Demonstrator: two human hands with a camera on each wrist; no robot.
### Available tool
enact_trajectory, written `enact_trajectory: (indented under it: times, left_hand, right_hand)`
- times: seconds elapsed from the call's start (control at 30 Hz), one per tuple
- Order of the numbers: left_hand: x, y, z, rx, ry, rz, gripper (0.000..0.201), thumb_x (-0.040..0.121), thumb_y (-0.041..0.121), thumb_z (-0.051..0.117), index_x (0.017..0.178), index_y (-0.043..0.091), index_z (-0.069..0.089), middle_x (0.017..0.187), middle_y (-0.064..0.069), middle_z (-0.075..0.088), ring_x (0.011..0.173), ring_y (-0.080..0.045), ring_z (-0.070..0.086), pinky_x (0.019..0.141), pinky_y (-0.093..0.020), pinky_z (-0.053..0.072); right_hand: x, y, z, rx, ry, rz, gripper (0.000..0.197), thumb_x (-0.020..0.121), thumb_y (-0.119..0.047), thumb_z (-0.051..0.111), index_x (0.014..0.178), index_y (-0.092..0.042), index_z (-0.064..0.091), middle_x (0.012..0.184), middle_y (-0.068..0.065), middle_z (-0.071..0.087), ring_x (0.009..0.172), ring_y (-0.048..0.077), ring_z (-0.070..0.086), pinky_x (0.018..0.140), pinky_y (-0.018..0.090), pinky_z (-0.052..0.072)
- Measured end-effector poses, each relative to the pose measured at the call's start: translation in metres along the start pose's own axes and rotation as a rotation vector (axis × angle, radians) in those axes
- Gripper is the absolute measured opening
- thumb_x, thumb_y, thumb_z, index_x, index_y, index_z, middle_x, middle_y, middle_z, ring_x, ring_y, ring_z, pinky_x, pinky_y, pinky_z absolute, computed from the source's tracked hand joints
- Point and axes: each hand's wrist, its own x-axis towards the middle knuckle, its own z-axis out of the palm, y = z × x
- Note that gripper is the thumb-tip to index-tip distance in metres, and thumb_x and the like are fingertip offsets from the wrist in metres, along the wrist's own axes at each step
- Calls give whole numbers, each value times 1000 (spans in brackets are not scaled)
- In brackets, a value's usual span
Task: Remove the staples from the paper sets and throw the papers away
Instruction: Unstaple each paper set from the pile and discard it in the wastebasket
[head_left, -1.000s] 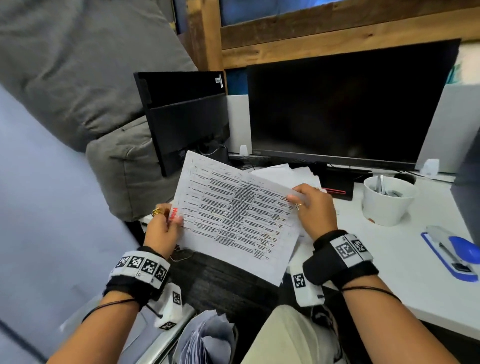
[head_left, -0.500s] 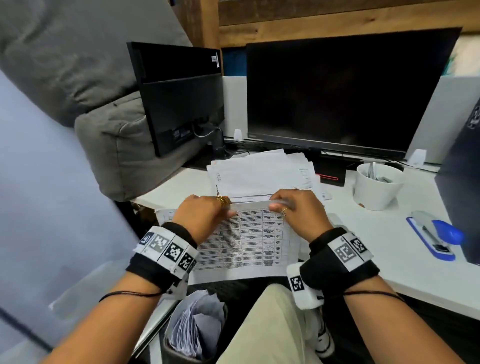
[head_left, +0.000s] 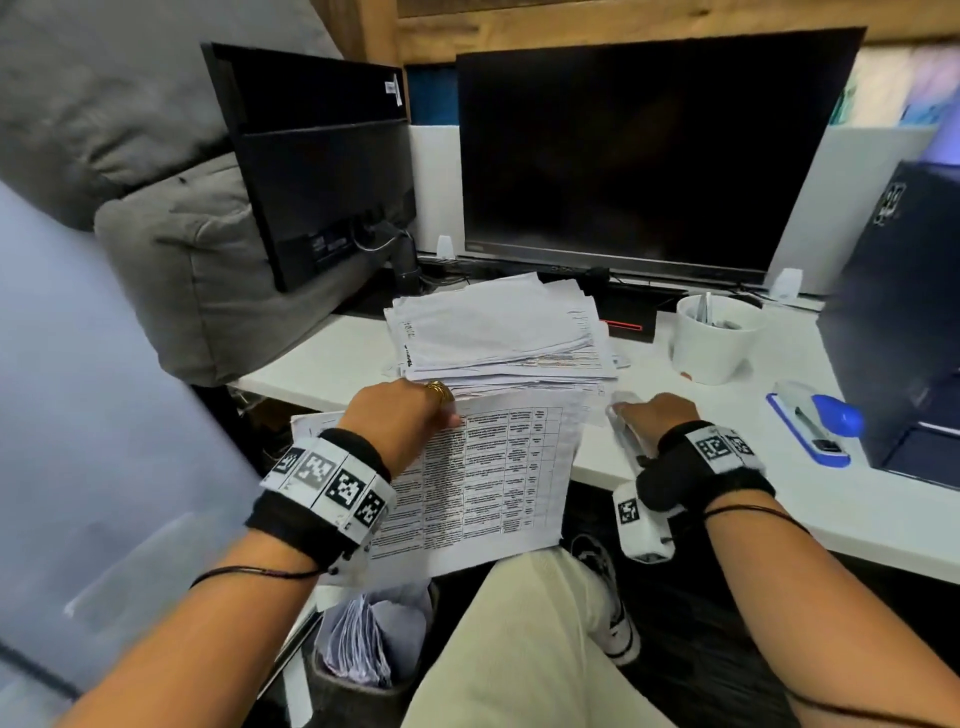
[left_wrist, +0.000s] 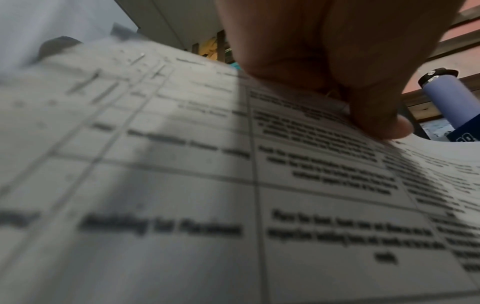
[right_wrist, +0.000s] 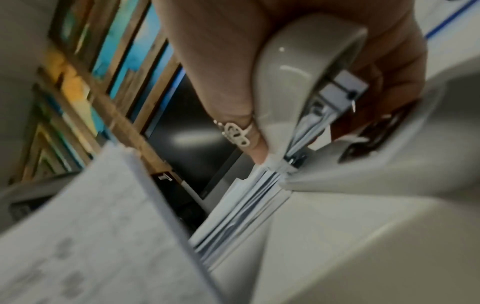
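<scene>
A stapled paper set (head_left: 493, 483) printed with tables lies over the desk's front edge and hangs toward my lap. My left hand (head_left: 405, 415) holds it at its top edge; in the left wrist view the thumb (left_wrist: 381, 125) presses on the printed sheet (left_wrist: 182, 185). My right hand (head_left: 657, 415) is to the right of the set, on the desk, and grips a light grey stapler (head_left: 623, 436). The right wrist view shows the fingers (right_wrist: 221, 61) wrapped round the stapler's body (right_wrist: 293, 72). A tall stack of paper sets (head_left: 498, 332) lies just behind both hands.
A bin (head_left: 363, 639) holding discarded papers stands on the floor below my left arm. A white cup (head_left: 719, 338) and a blue stapler (head_left: 815, 421) are on the white desk (head_left: 727, 493) to the right. Two dark monitors (head_left: 649, 156) stand behind.
The paper set came down from in front of me onto the desk edge. My right hand let go of it, moved right and took hold of the grey stapler.
</scene>
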Motion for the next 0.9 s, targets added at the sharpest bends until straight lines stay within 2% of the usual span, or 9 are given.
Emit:
enact_trajectory:
  times: [0.17,0.33,0.37,0.47,0.53,0.6,0.7,0.83,0.9]
  left_hand:
    - [-2,6,-3,14,-11,23,29,95,45,42,102,22,59,99,-1,66,92,-20,61,74,-27,45]
    - [-5,12,-7,19,14,69,28,96,42,40,104,23,58,98,0,65,93,-21,60,69,-25,38]
    - [-6,14,-8,23,18,78,28,97,42,40,104,23,58,98,-1,66,92,-21,60,69,-25,38]
    - [-8,19,-9,59,34,102,29,97,42,38,104,22,58,97,-1,66,92,-22,61,69,-26,40]
    - [-8,23,-9,94,48,123,31,97,42,37,104,21,58,97,-1,66,92,-23,61,69,-27,42]
    - [-8,27,-9,114,57,139,32,97,43,36,102,20,58,96,-1,66,90,-24,61,68,-28,42]
    - [-10,30,-10,131,57,151,35,97,43,34,101,19,58,94,-2,65,88,-24,61,64,-27,38]
    - [-11,34,-11,126,64,161,35,98,43,33,101,18,58,94,-2,65,88,-23,61,64,-27,37]
    - [-11,36,-11,133,64,164,34,98,42,33,100,18,57,94,-2,65,88,-23,60,64,-27,36]
  right_hand:
    - [-12,-14,0,246,36,-44,60,94,-43,47,132,3,40,136,21,46,123,34,46,93,31,37]
    - [-41,-46,-1,761,312,-377,54,85,-38,65,124,-12,39,115,5,55,103,24,56,88,35,50]
    - [-50,-54,0,854,337,-435,53,86,-35,64,127,-12,40,115,3,55,102,20,56,84,31,52]
    - [-76,-74,6,1151,234,-579,40,93,-29,55,129,-19,40,122,5,53,108,16,53,86,22,47]
    - [-86,-83,11,1181,137,-656,34,93,-26,54,122,-29,36,117,3,51,105,12,53,86,22,48]
    - [-90,-89,18,1126,72,-658,35,92,-27,56,122,-28,38,115,4,54,106,16,55,89,29,49]
    - [-91,-90,28,1117,131,-554,38,89,-33,59,122,-16,51,111,6,60,103,19,58,87,30,50]
    - [-89,-84,39,1078,192,-573,15,89,-29,59,95,-15,61,83,-2,62,84,17,60,68,21,46]
    - [-86,-83,40,1088,203,-558,16,89,-29,59,89,-14,62,78,0,61,80,19,60,66,23,47]
